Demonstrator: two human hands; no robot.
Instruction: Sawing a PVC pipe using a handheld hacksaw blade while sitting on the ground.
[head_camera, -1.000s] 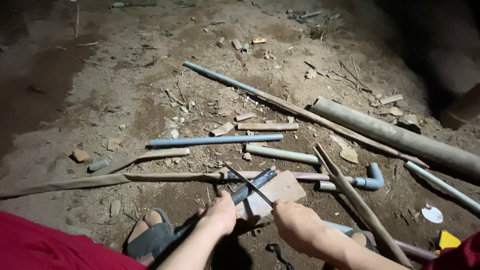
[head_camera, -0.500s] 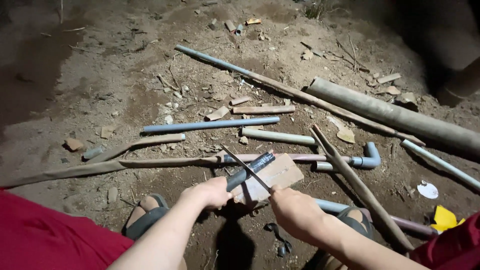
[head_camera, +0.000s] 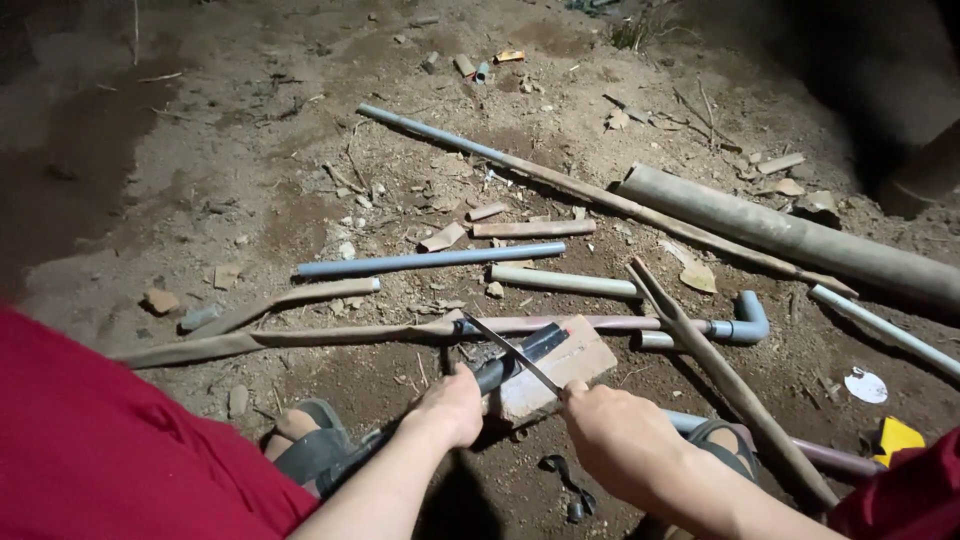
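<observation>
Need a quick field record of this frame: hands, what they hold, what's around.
left hand: grips a dark pipe lying on a brick
right hand: holds a thin saw blade angled across the pipe
ground: dirt, with scattered pipes and sticks
nearby: blue pipe, grey elbow, large tube
feet: sandal under left arm

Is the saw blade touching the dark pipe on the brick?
Touching. The head view shows the blade lying across the pipe, with no gap where they cross above the brick.
</observation>
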